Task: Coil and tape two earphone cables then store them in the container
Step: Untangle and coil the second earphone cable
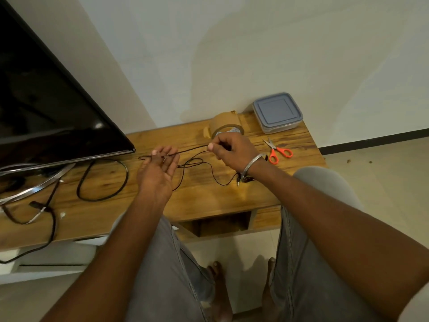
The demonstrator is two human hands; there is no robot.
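Observation:
A thin black earphone cable stretches between my two hands above the wooden table. My left hand is palm up with its fingers straight, and the cable lies across the fingers, under the thumb. My right hand pinches the cable between thumb and fingers. The rest of the cable loops loosely on the table, its plug lying near my right wrist. A brown tape roll stands just behind my right hand. The closed clear container with a grey lid sits at the back right.
Orange-handled scissors lie right of my right hand. A black monitor fills the left, with thick black cables and a metal strip on the table below it. The table's right edge is near the container.

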